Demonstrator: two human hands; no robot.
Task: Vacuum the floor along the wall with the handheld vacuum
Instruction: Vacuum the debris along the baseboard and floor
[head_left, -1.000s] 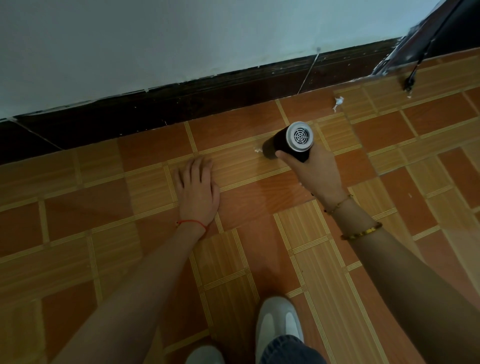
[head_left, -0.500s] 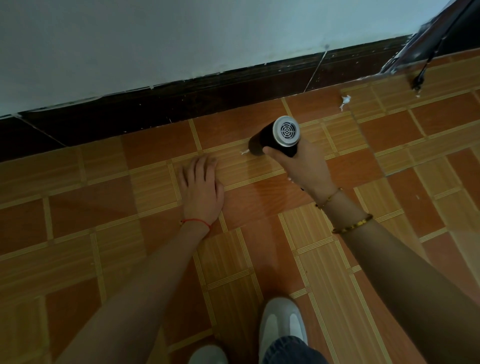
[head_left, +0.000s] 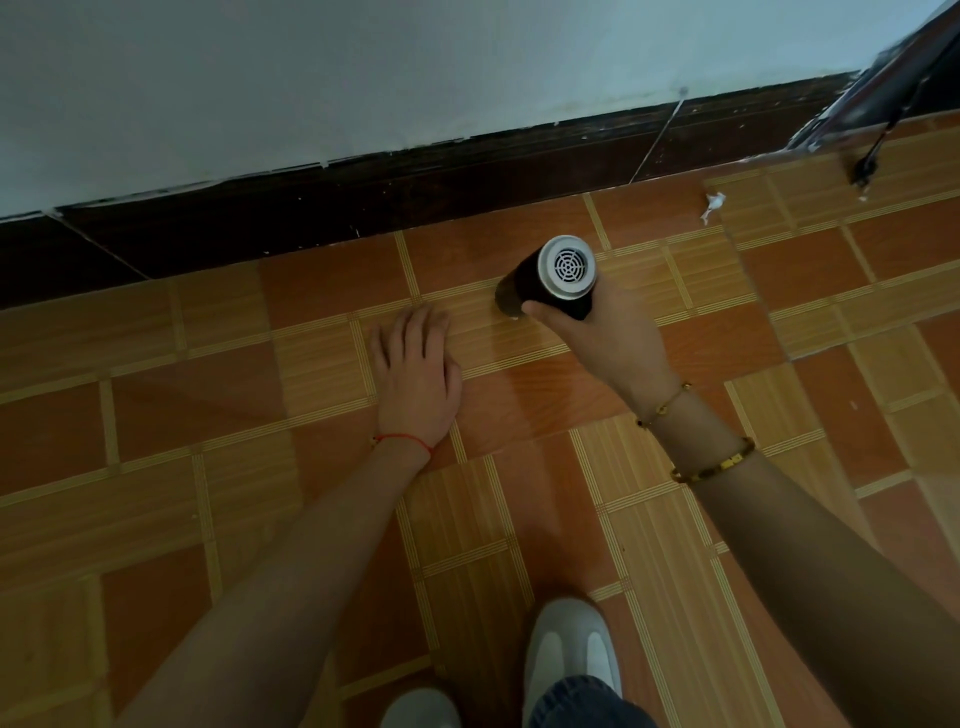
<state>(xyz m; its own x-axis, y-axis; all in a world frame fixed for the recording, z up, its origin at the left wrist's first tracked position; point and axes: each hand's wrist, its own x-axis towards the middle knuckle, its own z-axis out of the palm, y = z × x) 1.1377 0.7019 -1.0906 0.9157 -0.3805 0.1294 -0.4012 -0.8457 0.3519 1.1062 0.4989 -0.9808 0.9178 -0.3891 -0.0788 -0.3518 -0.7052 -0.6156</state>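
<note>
My right hand (head_left: 605, 335) grips a black handheld vacuum (head_left: 550, 278) with a grey vented rear cap; its nozzle end points down and left onto the orange tiled floor (head_left: 291, 395), a short way out from the dark skirting board (head_left: 363, 208). My left hand (head_left: 415, 371) lies flat on the tiles, palm down and fingers together, just left of the nozzle. A small white scrap (head_left: 711, 205) lies on the floor to the right, near the skirting.
A white wall (head_left: 363, 78) rises above the skirting. At the top right a dark object with a black cable end (head_left: 865, 169) rests on the floor. My white shoes (head_left: 569, 654) are at the bottom edge.
The vacuum's nozzle has slid left along the tiles toward my left hand, and a small white bit beside the nozzle is no longer visible. My left hand has stayed flat.
</note>
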